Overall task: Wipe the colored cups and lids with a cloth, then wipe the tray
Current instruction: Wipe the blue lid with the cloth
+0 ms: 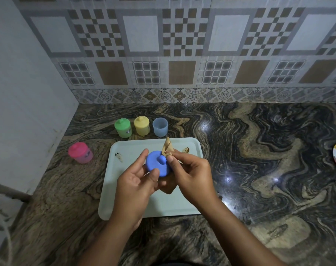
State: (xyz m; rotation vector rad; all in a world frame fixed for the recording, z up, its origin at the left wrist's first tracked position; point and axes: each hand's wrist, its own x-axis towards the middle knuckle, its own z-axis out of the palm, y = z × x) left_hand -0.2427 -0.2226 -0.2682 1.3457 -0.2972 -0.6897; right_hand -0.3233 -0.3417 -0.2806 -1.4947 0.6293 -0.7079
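Left hand (133, 179) is gripping the blue lid (153, 165) above the tray (182, 205), with the thumb curled over the near edge and the fingers reaching round the far side. Right hand (192, 169) is pinching the tan cloth (167, 147) between thumb and fingertips and pressing it against the lid beside its knob. One corner of the cloth is sticking up past the fingers and another fold is hanging below the hands. The step in hand is reading as the wipe of this lid, top face and knob. Its matching blue cup (160, 127) is standing open on the counter (259, 150) just behind the tray, in a row with the yellow cup (141, 126) and the green cup (123, 129), both of which are wearing their lids. The pink cup (80, 153), also lidded, is sitting apart to the left of the tray. Which of these have been wiped is not showing; by their placement I am judging the work as mid-sequence, perhaps past half. The tray is carrying two brown smears (118, 157) near its far corners, so I am judging its wipe as not yet done. The lid is looking matte, saturated blue, round, with a stubby knob offset toward one edge; no dirt is showing on the face toward the camera. The tray is looking pale, rectangular and round-cornered, with a raised rim.
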